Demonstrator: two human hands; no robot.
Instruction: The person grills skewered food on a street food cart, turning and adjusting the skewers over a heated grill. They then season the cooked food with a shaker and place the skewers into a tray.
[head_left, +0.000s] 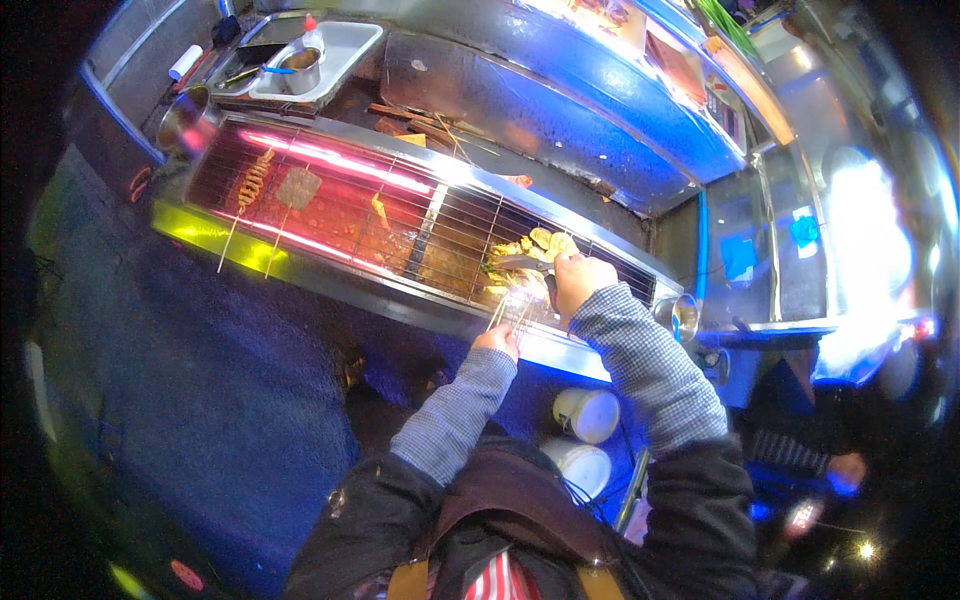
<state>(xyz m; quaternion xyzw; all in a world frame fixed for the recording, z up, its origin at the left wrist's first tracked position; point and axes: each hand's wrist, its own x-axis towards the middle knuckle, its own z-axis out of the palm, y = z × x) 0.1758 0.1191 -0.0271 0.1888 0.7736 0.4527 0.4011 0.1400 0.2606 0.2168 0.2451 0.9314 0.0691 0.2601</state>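
Observation:
My right hand (583, 279) grips a pair of scissors (525, 262), whose blades lie over yellowish skewered food (551, 244) on the right part of a long metal grill (375, 281). Below it, at the grill's front edge, my left hand (498, 341) holds the ends of several thin wooden skewers (498, 312); glare hides part of the food above them. A spiral-cut skewered piece (255, 178) and a flat square piece on a skewer (298, 187) lie on the grill's far left. A small yellow scrap (381, 210) rests mid-grill.
A white tray (360, 37) with a metal pot (300, 71) and a red-capped bottle (310, 37) stands at the upper left. A metal pot (187, 120) is at the grill's left end, a metal cup (677, 313) at its right. White buckets (589, 415) stand below. Another person's hand (847, 469) shows lower right.

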